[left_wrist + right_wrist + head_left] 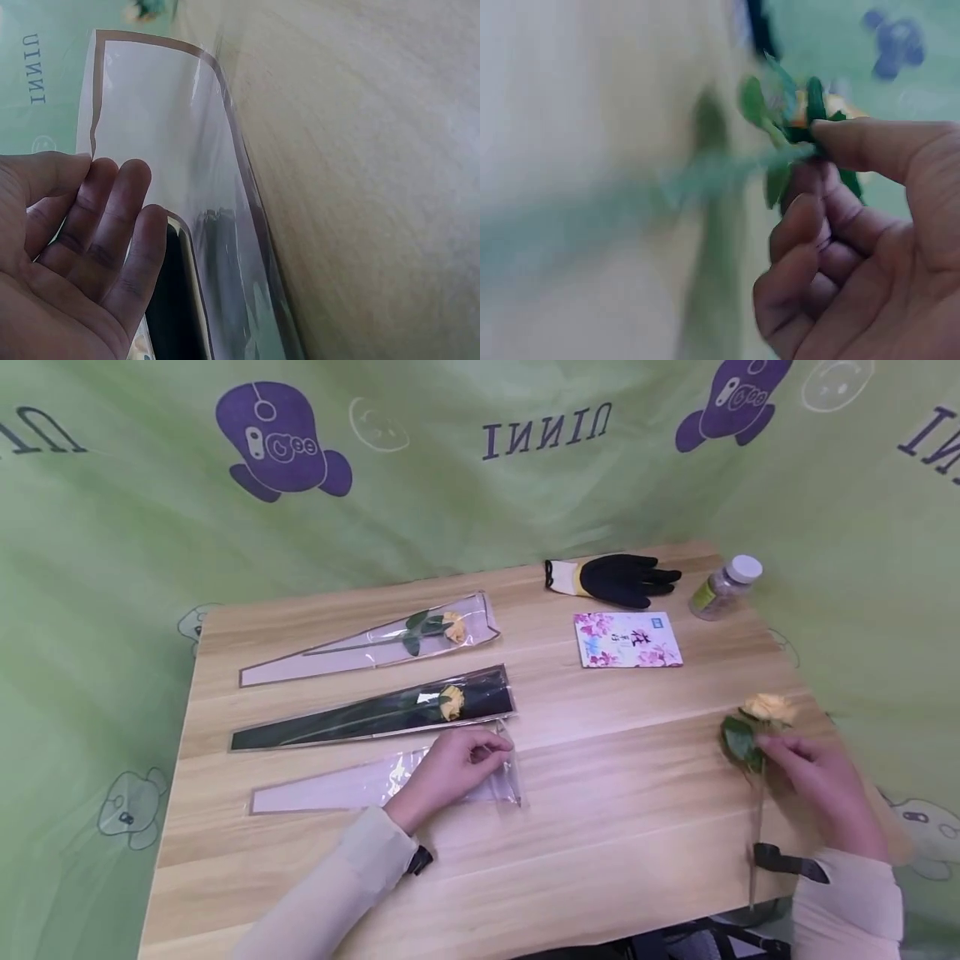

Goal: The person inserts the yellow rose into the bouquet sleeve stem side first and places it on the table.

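My left hand (450, 766) pinches the open wide end of a white, brown-edged flower sleeve (322, 791), the nearest of three on the table. In the left wrist view, thumb and forefinger grip the edge of the sleeve (150, 90), its clear film standing away from the white backing. Over the table's right side, my right hand (821, 789) holds a yellow rose (768, 708) by its stem, just below the bloom. The right wrist view shows the green stem (735, 169) between thumb and fingers, blurred toward its lower end.
Beyond lie a black sleeve (337, 720) and another white sleeve (281, 671), each with a yellow rose inside. Toward the back right are a black-palmed work glove (622, 578), a floral-printed card (628, 640) and a white-capped bottle (723, 587). Green printed cloth (450, 527) hangs behind the table.
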`<move>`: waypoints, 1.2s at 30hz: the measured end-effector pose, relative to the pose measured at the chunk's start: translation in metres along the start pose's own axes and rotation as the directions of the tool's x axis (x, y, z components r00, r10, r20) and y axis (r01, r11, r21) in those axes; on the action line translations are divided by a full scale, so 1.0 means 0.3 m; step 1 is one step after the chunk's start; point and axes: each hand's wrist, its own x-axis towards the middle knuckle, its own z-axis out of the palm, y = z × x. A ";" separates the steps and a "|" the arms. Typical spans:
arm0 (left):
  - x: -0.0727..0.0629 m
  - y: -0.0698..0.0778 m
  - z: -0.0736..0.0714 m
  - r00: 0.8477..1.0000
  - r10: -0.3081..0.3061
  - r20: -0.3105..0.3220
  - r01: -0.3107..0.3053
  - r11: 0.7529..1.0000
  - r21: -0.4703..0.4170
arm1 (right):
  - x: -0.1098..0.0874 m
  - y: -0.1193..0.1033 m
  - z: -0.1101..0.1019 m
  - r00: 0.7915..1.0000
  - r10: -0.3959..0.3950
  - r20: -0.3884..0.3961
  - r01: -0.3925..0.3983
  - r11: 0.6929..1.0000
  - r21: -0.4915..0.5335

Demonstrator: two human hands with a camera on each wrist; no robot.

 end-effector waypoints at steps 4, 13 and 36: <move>0.007 0.011 0.002 1.000 -0.002 0.004 0.002 1.000 0.008 | 0.001 -0.155 0.082 0.997 -0.077 0.022 0.052 0.837 0.545; 0.017 0.023 -0.007 1.000 0.017 0.025 -0.018 1.000 0.022 | 0.006 -0.452 0.300 0.927 -0.371 0.062 0.078 0.352 0.933; 0.033 0.012 -0.009 1.000 -0.002 0.022 0.003 0.998 -0.066 | -0.056 -0.513 0.334 0.796 -0.590 -0.135 0.045 -0.164 0.985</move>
